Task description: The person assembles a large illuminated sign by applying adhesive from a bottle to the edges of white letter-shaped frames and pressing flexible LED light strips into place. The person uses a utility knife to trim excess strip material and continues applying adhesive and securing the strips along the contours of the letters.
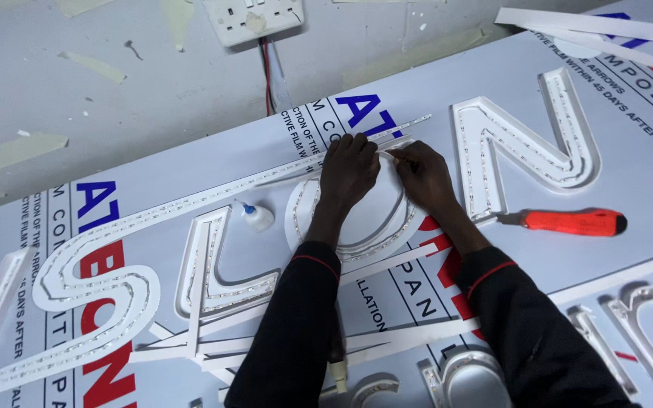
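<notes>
Both hands work at the far rim of the round white channel letter shaped like a ring (357, 227), which lies open side up on the white film-covered sheet (629, 143) topping the bench. The left hand (348, 170) presses flat on the rim, fingers curled over it and closed on nothing I can make out; the right hand (423, 175) pinches the thin white strip of small lights (190, 198), which runs off to the left of the ring. The step in hand looks to be bedding that strip along the ring's inner wall, and going on would call for steady pressure and a slow feed round the curve. The ring is shallow, glossy, with a raised wall and a dotted strip already lining its near side. Just left of the ring stands a small clear glue bottle with a blue tip (256, 217); to its right, past an angular white letter (523, 143), lies an orange-handled utility knife (568, 221).
</notes>
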